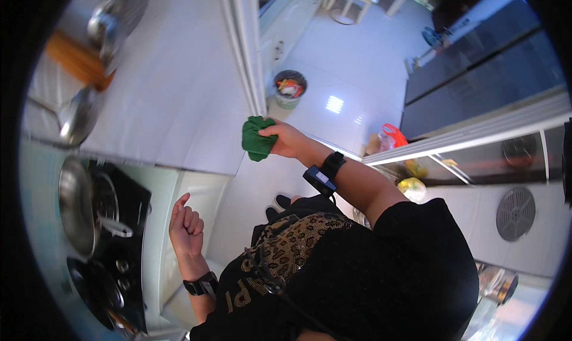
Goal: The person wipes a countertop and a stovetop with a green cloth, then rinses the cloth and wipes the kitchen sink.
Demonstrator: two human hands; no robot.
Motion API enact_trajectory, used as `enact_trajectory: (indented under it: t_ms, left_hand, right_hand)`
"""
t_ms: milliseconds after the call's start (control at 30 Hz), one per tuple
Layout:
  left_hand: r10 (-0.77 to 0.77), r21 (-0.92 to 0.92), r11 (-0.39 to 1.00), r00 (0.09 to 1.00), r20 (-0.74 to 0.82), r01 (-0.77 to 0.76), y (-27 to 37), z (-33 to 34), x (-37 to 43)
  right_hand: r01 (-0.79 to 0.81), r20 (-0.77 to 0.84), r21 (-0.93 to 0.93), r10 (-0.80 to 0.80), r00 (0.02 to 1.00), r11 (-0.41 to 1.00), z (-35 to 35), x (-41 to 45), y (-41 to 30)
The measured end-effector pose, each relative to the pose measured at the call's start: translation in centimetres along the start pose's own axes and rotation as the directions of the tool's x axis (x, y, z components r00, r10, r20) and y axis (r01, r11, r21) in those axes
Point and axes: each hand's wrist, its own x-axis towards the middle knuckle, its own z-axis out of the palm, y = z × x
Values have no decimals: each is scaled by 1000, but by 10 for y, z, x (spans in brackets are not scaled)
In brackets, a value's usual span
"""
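My right hand (286, 139) grips a folded green cloth (259, 138) between thumb and fingers, in the air just off the corner of the white countertop (178, 86). A wristband with a small dark device sits on that forearm. My left hand (187, 224) is raised beside the stove's front edge, with its fingers curled and nothing seen in it; a black band is round its wrist.
A black stovetop (129, 207) at the left bears a steel pan (76, 207) and a dark wok (91, 287). Ladles (80, 117) hang or lie at the upper left. A waste bin (288, 100) stands by the sliding-door frame (250, 50). A refrigerator (482, 68) is at the upper right.
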Motion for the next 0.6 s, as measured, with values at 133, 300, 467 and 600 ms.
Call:
enact_trajectory:
  t_ms: [133, 300, 467, 600]
  left_hand:
    - [-103, 79, 993, 977, 189, 90, -9, 21, 63]
    - [-235, 143, 970, 916, 324, 198, -42, 104, 115]
    - [-281, 121, 960, 876, 391, 253, -93, 208, 174]
    - [-263, 120, 964, 815, 516, 235, -116, 307, 199]
  right_hand:
    - [201, -102, 29, -197, 975, 979, -40, -32, -12]
    - [344, -120, 71, -334, 935, 936, -79, -84, -82]
    - [455, -207, 43, -438, 875, 889, -123, -119, -165]
    - [514, -174, 15, -504, 846, 858, -146, -144, -251]
